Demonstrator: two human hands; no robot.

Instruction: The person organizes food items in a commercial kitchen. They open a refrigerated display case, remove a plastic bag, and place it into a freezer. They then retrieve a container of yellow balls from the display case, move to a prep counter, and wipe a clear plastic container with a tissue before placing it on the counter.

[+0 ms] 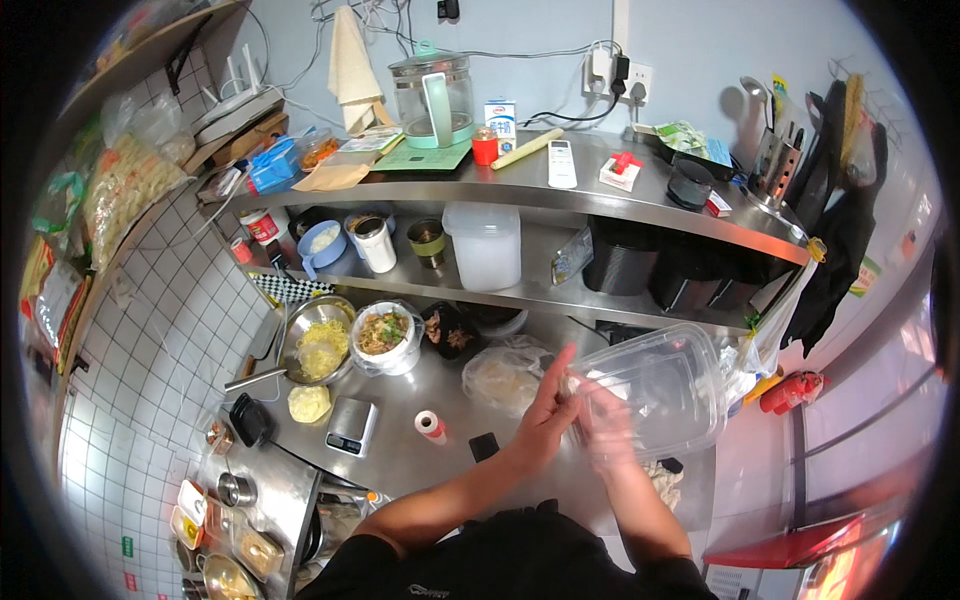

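Note:
A clear plastic container (667, 390) is held up over the right part of the steel counter. My right hand (606, 420) shows through its clear wall, gripping its left end. Against that same end my left hand (551, 412) is raised, its fingers extended; whether it grips the container is unclear. Something small and whitish lies between the hands, too blurred to name. Left of my hands, a clear plastic bag (504, 375) rests on the counter. A black phone-like object (484, 447) lies near my left forearm, and a small red and white roll (430, 426) stands farther left.
A pan of yellow shreds (321, 349), a bagged bowl of food (384, 336) and a digital scale (351, 427) occupy the counter's left side. Steel shelves (480, 191) with containers run along the back. A crumpled cloth (664, 484) lies near the right front edge.

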